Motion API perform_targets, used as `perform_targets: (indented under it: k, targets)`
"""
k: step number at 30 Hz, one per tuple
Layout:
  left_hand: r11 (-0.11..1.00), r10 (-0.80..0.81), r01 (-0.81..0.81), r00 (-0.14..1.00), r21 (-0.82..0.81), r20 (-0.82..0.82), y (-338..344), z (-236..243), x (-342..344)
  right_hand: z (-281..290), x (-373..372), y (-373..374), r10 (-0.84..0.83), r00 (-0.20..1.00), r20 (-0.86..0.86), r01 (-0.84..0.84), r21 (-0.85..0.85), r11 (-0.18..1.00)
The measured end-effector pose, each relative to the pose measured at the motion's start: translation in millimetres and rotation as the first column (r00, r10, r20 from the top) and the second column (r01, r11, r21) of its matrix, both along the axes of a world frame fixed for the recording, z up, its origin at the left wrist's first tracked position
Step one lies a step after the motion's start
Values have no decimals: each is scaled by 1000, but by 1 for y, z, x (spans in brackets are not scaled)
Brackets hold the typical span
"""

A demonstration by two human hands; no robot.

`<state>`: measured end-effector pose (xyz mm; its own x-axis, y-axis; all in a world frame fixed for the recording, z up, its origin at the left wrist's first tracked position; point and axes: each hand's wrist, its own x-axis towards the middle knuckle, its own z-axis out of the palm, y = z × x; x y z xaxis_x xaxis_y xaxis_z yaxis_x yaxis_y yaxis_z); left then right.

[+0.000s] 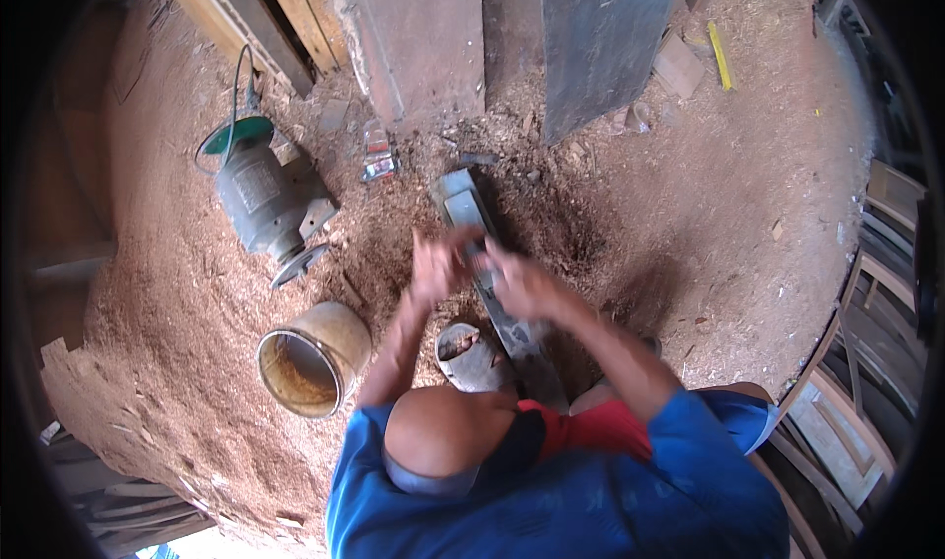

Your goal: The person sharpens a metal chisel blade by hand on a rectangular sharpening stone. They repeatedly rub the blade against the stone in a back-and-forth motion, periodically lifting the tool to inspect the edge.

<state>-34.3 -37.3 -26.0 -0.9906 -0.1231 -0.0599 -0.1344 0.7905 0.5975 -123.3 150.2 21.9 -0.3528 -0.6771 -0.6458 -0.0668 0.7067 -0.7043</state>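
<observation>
My left hand point(440, 267) and my right hand point(524, 283) meet over a long, narrow beam point(525, 340) lying in front of me. Motion smears both hands. Their fingers are closed around a small dark object point(475, 253), too blurred to name; the right hand grips it from the right, and the left fingers press at it from the left. Just beyond the hands, a flat light-grey block point(462, 206) rests on the beam's far end. Close to the beam's left side stands a grey container point(479, 370) with some bits inside.
A wide pail point(359, 335) leans on its side at the left. Beyond it lies a grey motor point(258, 197) with a green disc, a cord and a wheel. Large dark boards point(418, 52) stand at the far side. Wood shavings cover the floor; wooden frames point(837, 431) are stacked right.
</observation>
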Motion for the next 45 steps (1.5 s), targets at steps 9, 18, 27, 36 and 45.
perform_targets:
  k: [9, 18, 27, 36, 45]
  targets:
    - [980, -121, 87, 975, -177, -188, -50, -11, -42, 40, -22, -50, 71, 993, -96, -58, 138, 989]
    - [996, -72, 80, 976, 28, -207, 63, -28, 68, 4, 94, 58, -12, 906, -423, -16, -61, 998]
    - [997, -72, 73, 997, 31, -26, -34, 24, -44, 14, -38, -25, 178, 984, -32, -176, 42, 983]
    - [989, -84, 53, 970, -139, -228, 10, -21, 13, 31, 30, 1, 9, 976, -216, -11, -6, 1000]
    - [995, 48, -60, 987, -74, -151, 34, -17, 38, 54, 14, 3, 136, 990, 27, -139, 186, 973]
